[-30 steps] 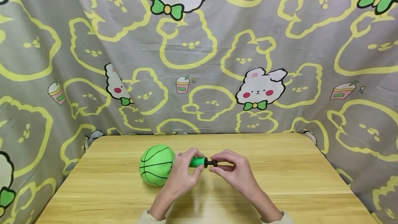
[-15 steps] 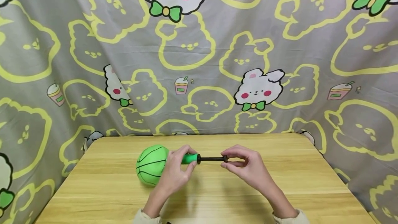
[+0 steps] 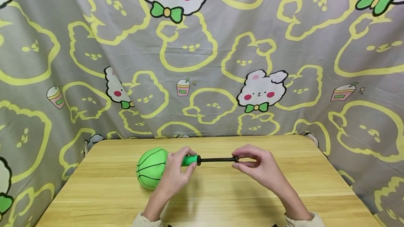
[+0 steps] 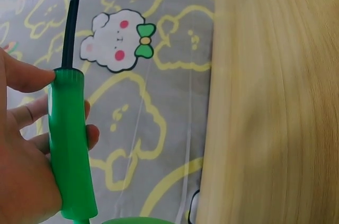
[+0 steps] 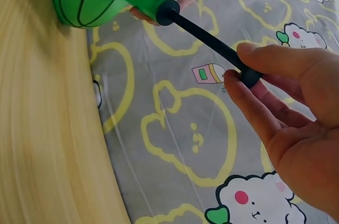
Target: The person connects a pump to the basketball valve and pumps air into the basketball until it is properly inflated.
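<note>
A green ball with black basketball lines (image 3: pixel 152 168) sits on the table at the left. My left hand (image 3: pixel 175 172) grips the green barrel of a hand pump (image 4: pixel 70 139), its far end toward the ball. Out of the barrel's black cap runs a long black rod (image 3: pixel 217 159), well drawn out. Thumb and fingers of my right hand (image 3: pixel 260 167) pinch the black knob (image 5: pixel 250 77) at the rod's end. In the right wrist view the pump's narrow end meets the ball. The left hand covers part of the barrel in the head view.
The wooden table (image 3: pixel 246 202) stretches under both hands. A grey curtain (image 3: pixel 208 62) with yellow outlines and white bunny faces hangs behind the table's far edge and along both sides.
My right hand has moved to the right with the knob, drawing the black rod out of the barrel. The left hand, barrel and ball have shifted slightly left in view.
</note>
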`<state>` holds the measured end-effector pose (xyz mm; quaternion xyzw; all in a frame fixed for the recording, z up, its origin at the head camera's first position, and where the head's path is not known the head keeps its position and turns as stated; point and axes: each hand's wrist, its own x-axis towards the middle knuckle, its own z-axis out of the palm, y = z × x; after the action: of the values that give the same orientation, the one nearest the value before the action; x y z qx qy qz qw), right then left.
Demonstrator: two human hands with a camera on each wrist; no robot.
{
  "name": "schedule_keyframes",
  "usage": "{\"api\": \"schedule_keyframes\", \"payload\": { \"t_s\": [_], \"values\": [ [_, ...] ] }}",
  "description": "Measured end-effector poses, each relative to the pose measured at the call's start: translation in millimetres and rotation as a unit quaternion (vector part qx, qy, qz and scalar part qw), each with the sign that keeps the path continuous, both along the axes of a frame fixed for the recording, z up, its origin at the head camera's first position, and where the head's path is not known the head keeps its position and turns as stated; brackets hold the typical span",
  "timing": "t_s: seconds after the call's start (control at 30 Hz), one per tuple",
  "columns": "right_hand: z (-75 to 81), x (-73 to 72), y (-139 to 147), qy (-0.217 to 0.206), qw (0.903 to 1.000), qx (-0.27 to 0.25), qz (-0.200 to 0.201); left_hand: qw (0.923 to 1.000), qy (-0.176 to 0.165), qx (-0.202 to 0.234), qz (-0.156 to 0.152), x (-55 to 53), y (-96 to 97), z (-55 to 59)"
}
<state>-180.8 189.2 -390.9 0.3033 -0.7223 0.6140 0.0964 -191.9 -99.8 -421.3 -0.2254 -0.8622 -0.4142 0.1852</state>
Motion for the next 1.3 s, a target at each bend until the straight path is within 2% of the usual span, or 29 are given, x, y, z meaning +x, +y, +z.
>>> {"api": "schedule_keyframes", "payload": {
  "t_s": [0.23, 0.5, 0.93, 1.13, 1.3],
  "values": [
    [-2.7, 1.3, -4, 0.014, 0.9996, 0.003, -0.026, 0.9999, 0.011, 0.006, -0.001, 1.1, 3.9, -0.4],
    [-11.0, 2.4, -16, -0.006, 0.9992, 0.007, -0.038, 0.9999, 0.0, 0.01, -0.011, 3.0, 6.9, 0.3],
    [-25.6, 0.9, -42, -0.006, 0.9988, 0.004, -0.047, 0.9997, 0.01, -0.004, -0.023, 6.6, 17.5, -1.0],
    [-33.4, 0.0, -55, -0.001, 0.9989, -0.001, -0.048, 0.9997, 0.002, -0.006, -0.026, 8.1, 21.0, -2.5],
    [-32.8, 1.3, -60, 0.003, 0.9987, 0.009, -0.05, 0.9992, -0.01, -0.004, -0.038, 8.9, 22.9, -4.0]
  ]
}}
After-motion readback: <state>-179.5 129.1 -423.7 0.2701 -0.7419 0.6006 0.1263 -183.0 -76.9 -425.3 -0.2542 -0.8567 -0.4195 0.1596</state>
